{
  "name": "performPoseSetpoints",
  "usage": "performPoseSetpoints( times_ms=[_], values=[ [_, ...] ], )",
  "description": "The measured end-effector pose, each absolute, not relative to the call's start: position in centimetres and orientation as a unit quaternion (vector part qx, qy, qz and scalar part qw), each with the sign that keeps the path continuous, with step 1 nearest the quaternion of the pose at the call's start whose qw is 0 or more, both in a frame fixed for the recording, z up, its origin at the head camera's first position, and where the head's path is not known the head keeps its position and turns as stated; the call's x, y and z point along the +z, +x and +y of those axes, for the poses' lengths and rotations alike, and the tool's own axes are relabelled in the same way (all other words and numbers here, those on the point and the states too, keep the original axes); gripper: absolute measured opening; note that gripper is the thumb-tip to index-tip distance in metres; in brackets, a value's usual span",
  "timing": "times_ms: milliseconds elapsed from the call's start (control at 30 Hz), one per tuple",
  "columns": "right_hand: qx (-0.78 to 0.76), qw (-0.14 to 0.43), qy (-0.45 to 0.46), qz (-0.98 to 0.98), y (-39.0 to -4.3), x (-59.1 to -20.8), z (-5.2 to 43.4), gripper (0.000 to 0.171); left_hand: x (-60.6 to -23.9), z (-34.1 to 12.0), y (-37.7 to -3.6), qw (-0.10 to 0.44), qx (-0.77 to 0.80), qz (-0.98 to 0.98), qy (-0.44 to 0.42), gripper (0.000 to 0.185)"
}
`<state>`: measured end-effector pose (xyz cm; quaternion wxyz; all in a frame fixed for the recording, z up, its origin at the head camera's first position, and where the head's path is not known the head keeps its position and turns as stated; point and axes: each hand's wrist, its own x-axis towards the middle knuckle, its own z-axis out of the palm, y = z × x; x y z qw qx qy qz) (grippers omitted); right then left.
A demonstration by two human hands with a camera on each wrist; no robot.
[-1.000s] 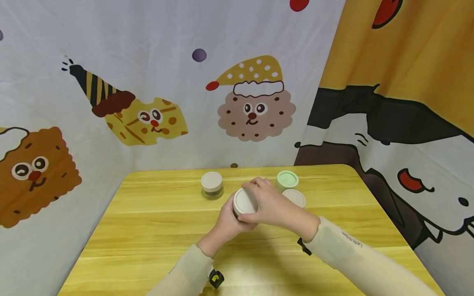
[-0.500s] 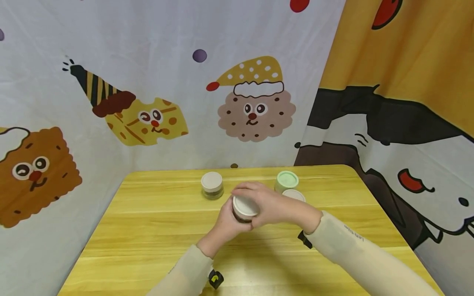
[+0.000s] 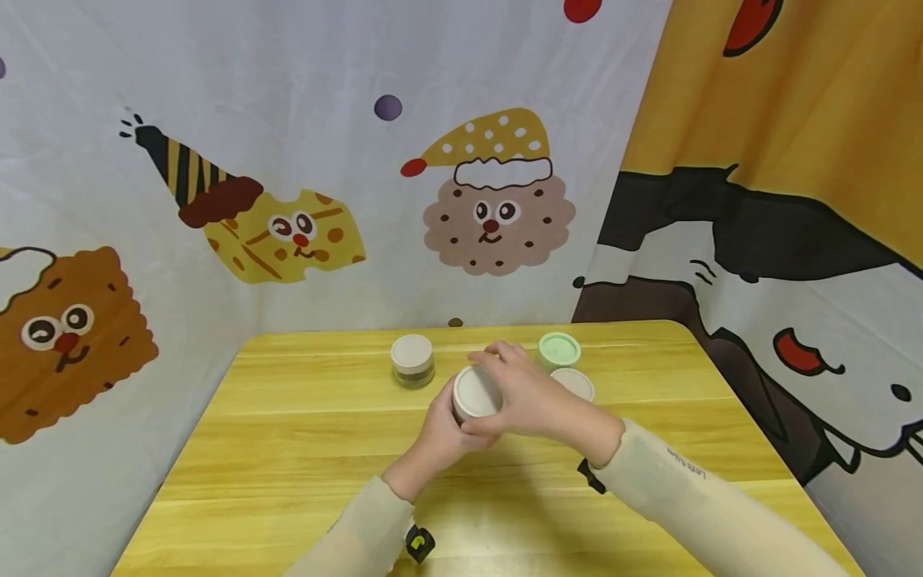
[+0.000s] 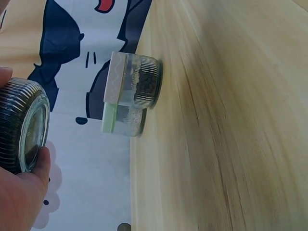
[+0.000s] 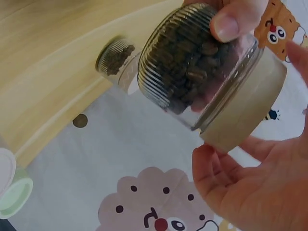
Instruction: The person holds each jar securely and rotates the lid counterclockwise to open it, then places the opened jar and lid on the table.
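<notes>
Surface: wood-look, lone jar beyond the hands on the left, green-lidded jar and pale-lidded jar close together on the right
Right hand: thumb and fingers curled round opposite sides of the lid; probably a lid-twisting step, so grip the rim evenly and turn squarely round the jar's axis, no sideways levering
Left hand: wrapped round the glass, thumb pressed on its side; best used as the steady half, firm but not crushing
Held jar: up off the surface, between both hands; pretty stubby, base-to-lid axis tilted off upright, lid end up and toward the person
Lid: on the jar, can't tell if tight or loose
Beans: dark, inside the glass; tbh worth not tipping further
</notes>
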<state>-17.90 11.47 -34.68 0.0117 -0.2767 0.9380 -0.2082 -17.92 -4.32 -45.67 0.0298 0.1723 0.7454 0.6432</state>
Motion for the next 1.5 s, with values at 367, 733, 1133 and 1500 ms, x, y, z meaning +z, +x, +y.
performPoseSetpoints(
  times_ms=[367, 733, 1133, 1500],
  values=[
    [-0.212, 0.012, -0.296, 0.932, -18.1, -35.0, 11.2, 0.075, -45.9, -4.2, -17.9, 0.016, 0.628, 0.759, 0.17, 0.09],
    [-0.252, 0.076, -0.38, 0.887, -18.6, -34.9, 11.8, 0.092, -46.2, -4.5, -17.9, 0.012, 0.632, 0.757, 0.166, 0.096],
    [-0.22, 0.015, -0.273, 0.936, -17.8, -34.7, 11.4, 0.086, -46.1, -4.4, -17.9, 0.023, 0.648, 0.743, 0.164, 0.09],
    [-0.211, 0.003, -0.29, 0.934, -18.0, -34.9, 11.1, 0.072, -46.1, -4.1, -18.0, 0.007, 0.632, 0.757, 0.167, 0.092]
  ],
)
